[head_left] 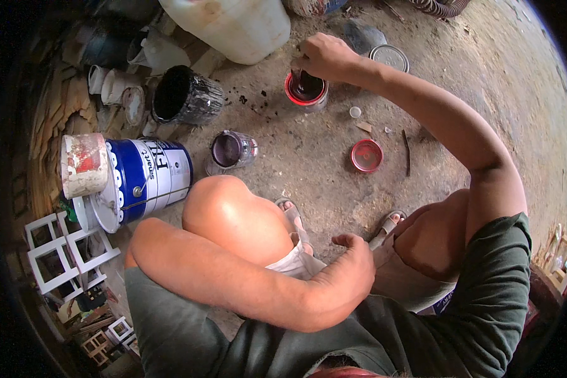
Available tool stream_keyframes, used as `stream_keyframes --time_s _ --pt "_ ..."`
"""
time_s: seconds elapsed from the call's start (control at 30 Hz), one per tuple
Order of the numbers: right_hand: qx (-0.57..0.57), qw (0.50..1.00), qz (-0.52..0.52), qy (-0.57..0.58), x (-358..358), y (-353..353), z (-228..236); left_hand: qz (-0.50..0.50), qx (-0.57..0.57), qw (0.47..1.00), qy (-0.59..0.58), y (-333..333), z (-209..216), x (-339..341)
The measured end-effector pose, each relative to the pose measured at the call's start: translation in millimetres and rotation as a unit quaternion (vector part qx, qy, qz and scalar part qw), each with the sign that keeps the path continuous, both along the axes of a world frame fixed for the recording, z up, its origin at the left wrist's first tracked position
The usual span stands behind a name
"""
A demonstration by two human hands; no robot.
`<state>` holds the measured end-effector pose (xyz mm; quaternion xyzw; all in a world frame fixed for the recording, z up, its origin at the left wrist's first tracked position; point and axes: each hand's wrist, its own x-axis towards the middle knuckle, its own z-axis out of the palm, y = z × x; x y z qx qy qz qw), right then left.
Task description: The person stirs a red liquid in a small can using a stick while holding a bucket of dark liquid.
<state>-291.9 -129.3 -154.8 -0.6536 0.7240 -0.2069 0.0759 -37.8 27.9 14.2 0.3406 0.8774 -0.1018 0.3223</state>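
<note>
At the far middle, my right hand is closed over a small open can with a red rim. Its fingers grip a dark, paint-coated stick that reaches into the dark paint inside; most of the stick is hidden. My left hand hangs bent at the wrist above my lap, loosely open, with nothing visible in it. A red-rimmed round lid lies on the ground, nearer to me than the can. To its left stands a smaller paint-stained container with purplish-dark contents.
A black paint-smeared bucket lies left of the can, below a large whitish jug. A blue-and-white pail and a stained tub are at left, near white frames. A grey can lid and thin stick lie right.
</note>
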Motion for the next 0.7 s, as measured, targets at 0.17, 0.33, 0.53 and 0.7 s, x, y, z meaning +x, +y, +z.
stream_keyframes --time_s 0.17,0.33,0.53,0.7 --pt "0.034 0.999 0.023 0.015 -2 0 1 -0.003 0.015 1.000 0.009 -3 3 -1" --pt "0.010 0.999 0.051 0.005 -2 8 4 0.001 -0.001 1.000 0.004 0 1 -2" --pt "0.026 0.999 0.014 0.012 -1 7 5 0.004 0.007 1.000 0.010 -2 3 -1" --pt "-0.017 0.996 0.045 0.073 -10 7 -2 0.122 0.036 0.989 0.080 8 -4 5"
